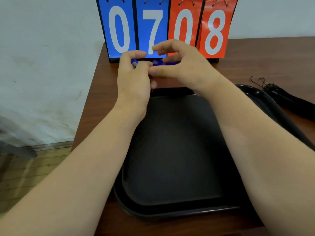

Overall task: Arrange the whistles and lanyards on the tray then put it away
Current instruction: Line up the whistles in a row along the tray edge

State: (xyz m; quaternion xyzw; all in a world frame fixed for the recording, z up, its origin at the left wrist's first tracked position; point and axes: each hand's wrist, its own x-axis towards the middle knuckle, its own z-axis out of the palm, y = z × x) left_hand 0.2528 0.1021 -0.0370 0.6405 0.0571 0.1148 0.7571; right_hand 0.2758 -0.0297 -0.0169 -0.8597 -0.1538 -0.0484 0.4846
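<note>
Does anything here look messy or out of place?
Nothing spilled or broken. Only some black cords lie loose on the table, right of the black tray. The left hand and right hand hold a blue lanyard beyond its far edge.

The scoreboard [163, 28] has two blue cards on the left and two orange-red cards on the right, all with white numerals, above a black base. The tray [170, 150] is matt black. The second tray [265, 99] is glossy black, and beside it lies a black lanyard [289, 101]. The bench [95, 103] is dark reddish-brown with faint wood grain. The blue lanyard [170, 63] carries a small grey piece [134, 65]. The wall [42, 65] is white with grey smudges, and the floor [25, 176] is pale brown planks.
</note>
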